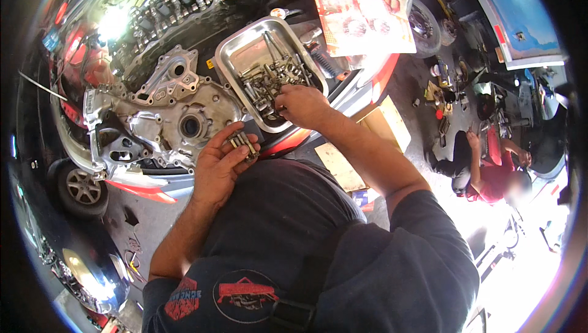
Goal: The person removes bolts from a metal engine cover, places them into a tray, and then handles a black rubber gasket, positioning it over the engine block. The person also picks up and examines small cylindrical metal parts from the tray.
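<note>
My left hand (223, 158) is closed round several bolts (243, 143), held in front of my body just beyond my shirt. My right hand (301, 105) reaches into a rectangular metal tray (228, 57), its fingers bent down among a heap of loose bolts (263, 82). Whether those fingertips grip a bolt is hidden. Longer bolts lie toward the tray's far side. Left of the tray rests a large cast-metal engine cover (159, 119) with a round bore, close to my left hand.
Beyond the cover lies an open engine (177, 5) under a bright lamp. A printed sheet (361, 21) sits behind the tray at the right. Cardboard (386, 128) is below my right forearm. A wheel (82, 186) stands at left; another person (496, 174) crouches at far right.
</note>
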The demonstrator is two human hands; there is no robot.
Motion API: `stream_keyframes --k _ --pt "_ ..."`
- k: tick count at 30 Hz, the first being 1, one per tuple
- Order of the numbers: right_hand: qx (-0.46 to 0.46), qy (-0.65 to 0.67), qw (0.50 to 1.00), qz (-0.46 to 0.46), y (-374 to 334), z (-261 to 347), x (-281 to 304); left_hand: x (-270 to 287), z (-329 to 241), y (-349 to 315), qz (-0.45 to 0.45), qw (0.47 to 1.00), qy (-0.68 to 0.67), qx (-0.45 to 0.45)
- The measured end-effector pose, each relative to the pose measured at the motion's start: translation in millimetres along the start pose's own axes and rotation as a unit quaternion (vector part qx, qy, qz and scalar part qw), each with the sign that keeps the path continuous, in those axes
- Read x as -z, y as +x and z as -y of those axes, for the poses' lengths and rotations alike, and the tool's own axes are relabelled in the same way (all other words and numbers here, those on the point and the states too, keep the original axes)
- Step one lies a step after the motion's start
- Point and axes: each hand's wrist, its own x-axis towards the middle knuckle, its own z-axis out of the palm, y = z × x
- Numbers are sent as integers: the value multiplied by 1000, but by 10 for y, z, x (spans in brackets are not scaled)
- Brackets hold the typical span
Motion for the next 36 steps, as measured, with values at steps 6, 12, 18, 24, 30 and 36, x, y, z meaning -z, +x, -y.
stream_keyframes --k 6,12,18,24,30,36 --pt "-41 -37 998 23 212 -86 -207 -74 10 45 -25 996 84 -22" --pt "-48 0 998 -34 180 -34 -297 50 78 269 15 990 131 -50" --pt "-25 4 1000 -6 120 21 -258 89 129 431 56 995 79 -11" --pt "-23 49 998 24 97 125 -199 -86 125 407 76 993 86 -12" --pt "-73 126 989 -26 1 134 -171 -140 157 287 79 956 264 -105" --pt "-235 175 956 -31 -57 -327 89 -141 61 175 44 989 140 -14"
